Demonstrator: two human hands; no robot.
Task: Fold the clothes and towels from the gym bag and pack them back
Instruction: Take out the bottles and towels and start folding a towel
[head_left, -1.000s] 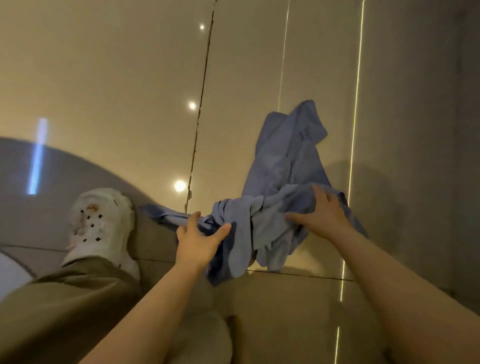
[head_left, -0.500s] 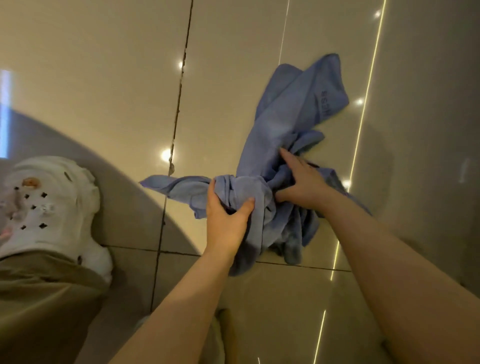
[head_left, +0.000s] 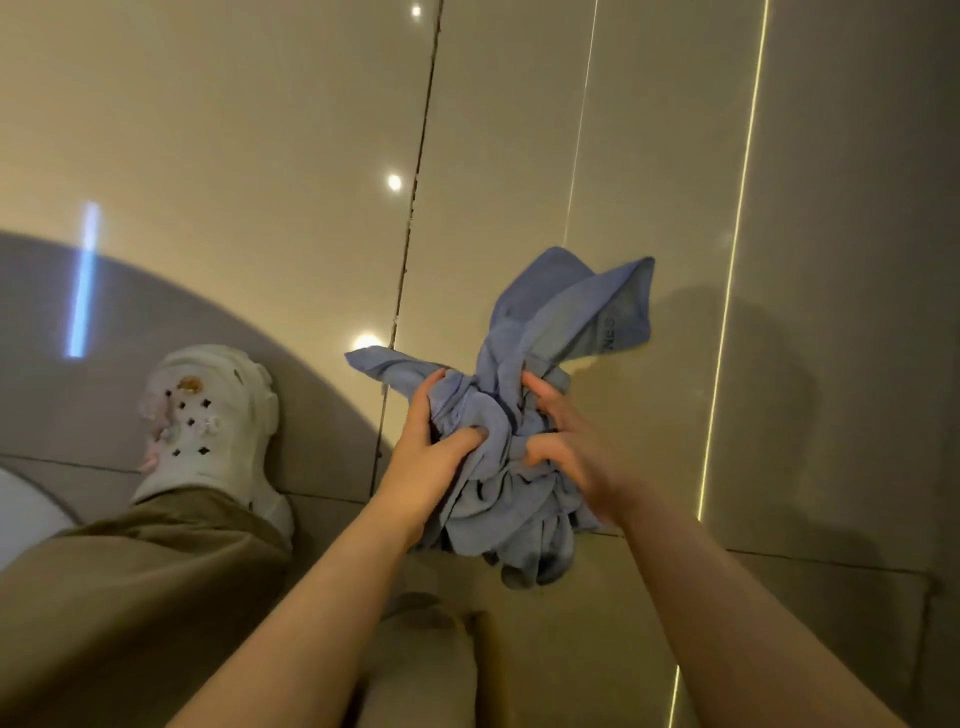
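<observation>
Left hand (head_left: 431, 447) and right hand (head_left: 566, 447) both gripping bunched blue cloth (head_left: 524, 415) over tiled floor (head_left: 260, 156), right of white clog (head_left: 208, 426); cloth probably needing shaking out flat, corners found, before folding

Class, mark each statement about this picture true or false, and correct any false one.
1. Both hands grip the blue cloth. True: left hand and right hand each have a grip on it.
2. The cloth is neatly folded. False: it is bunched up.
3. A white clog is on the person's foot. True.
4. The cloth lies on a wooden table. False: it is above a glossy tiled floor.
5. The trouser leg is olive. True.
</observation>
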